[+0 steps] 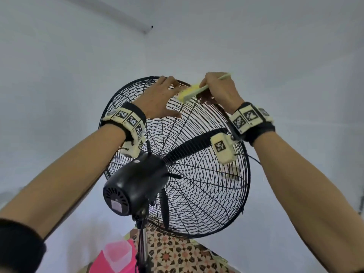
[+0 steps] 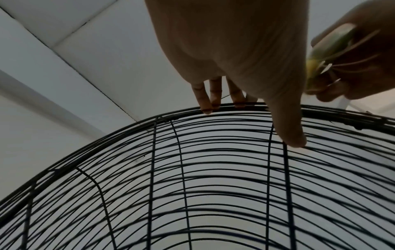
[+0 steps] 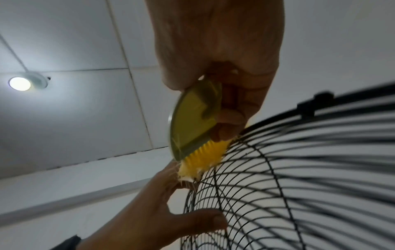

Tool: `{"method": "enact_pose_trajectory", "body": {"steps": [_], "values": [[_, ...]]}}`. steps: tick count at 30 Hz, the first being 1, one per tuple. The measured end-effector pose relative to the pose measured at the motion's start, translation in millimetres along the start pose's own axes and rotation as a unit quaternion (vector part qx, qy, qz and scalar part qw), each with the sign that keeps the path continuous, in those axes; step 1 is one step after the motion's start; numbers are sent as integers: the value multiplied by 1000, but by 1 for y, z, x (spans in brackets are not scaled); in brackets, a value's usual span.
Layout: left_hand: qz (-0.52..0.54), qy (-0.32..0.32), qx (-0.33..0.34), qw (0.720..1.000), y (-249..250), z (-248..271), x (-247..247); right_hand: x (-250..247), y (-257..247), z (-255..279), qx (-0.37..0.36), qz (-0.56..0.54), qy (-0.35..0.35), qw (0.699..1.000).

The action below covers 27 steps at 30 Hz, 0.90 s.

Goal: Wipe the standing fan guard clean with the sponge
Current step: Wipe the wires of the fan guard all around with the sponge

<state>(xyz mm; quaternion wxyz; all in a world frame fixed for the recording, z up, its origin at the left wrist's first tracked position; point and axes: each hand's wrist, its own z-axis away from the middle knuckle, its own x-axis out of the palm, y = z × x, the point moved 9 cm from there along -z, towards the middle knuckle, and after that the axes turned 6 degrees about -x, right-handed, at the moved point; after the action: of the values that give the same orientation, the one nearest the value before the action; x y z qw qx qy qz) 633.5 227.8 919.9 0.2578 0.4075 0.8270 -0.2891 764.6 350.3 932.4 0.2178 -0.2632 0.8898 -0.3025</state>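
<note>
The black wire fan guard point(image 1: 197, 184) fills the middle of the head view, seen from behind and tilted. My left hand point(image 1: 157, 97) holds its top, fingers hooked over the rim point(image 2: 213, 105) and thumb pressed on the rear wires point(image 3: 203, 218). My right hand point(image 1: 220, 89) grips the pale green handle point(image 1: 222, 77) of a yellow sponge point(image 1: 187, 92). The sponge point(image 3: 203, 157) presses on the guard's top edge, right beside my left fingers. Its green plastic back point(image 3: 192, 118) faces the right wrist camera. In the left wrist view only a sliver of the sponge point(image 2: 312, 67) shows.
The black motor housing point(image 1: 134, 184) and the fan pole point(image 1: 144, 243) stand just below my arms. A pink container point(image 1: 118, 257) sits on the patterned floor point(image 1: 177, 253) beside the pole. White walls surround the fan, and a ceiling lamp point(image 3: 20, 83) glows overhead.
</note>
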Motion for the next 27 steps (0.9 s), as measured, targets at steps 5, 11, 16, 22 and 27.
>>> {"method": "enact_pose_trajectory", "body": {"steps": [5,11,16,22,27], "values": [[7,-1,-18,1000,-2,-4,3,-29,5,5,51,190,-33,980],[8,-1,-28,1000,2,-8,6,-5,0,1,-11,4,-1,1000],[15,-3,-40,999,-5,-8,8,-29,22,10,29,164,-17,986],[28,-2,-38,999,6,-8,6,-38,11,15,57,248,-83,963],[37,-9,-71,997,-13,-4,7,-33,22,21,7,237,-24,971]]}}
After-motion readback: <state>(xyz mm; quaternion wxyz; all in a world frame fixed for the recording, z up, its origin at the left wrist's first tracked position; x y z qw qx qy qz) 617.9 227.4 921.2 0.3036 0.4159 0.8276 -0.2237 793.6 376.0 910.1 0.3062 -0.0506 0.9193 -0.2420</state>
